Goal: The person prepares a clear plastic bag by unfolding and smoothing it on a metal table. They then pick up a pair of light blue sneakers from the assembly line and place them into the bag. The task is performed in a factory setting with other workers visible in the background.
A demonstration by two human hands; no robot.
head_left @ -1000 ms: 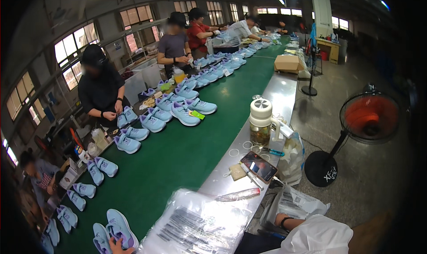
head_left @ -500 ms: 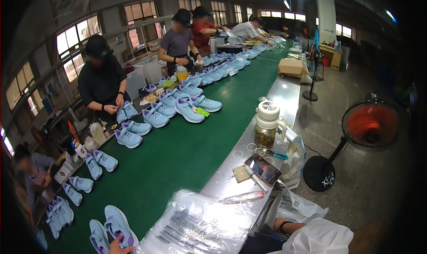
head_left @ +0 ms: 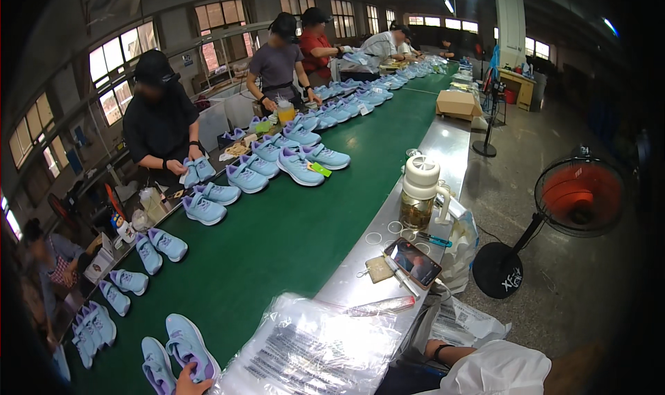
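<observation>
At the near left, my left hand point(head_left: 193, 383) grips the heel opening of a light blue sneaker point(head_left: 187, 336) with a purple lining. A second light blue sneaker point(head_left: 158, 367) lies just left of it on the green conveyor belt point(head_left: 277, 236). Beside my left hand, a stack of clear printed plastic bags point(head_left: 312, 346) overlaps the belt and the metal ledge. My right hand point(head_left: 434, 348) is low on the right, below the ledge, with a black band at its wrist and a white sleeve behind. Its fingers are hidden by grey plastic, so its hold cannot be seen.
On the metal ledge point(head_left: 443, 142) stand a cream-lidded jug point(head_left: 418, 194), a phone point(head_left: 413, 262), a pen-like tube and a cardboard box point(head_left: 457, 104). Pairs of sneakers line the belt's far side, where several co-workers stand. A floor fan point(head_left: 578, 194) stands at right.
The sneakers across the belt sit slightly farther right. My left hand stays on its sneaker. A co-worker in grey has moved both hands apart and lower over the belt's edge.
</observation>
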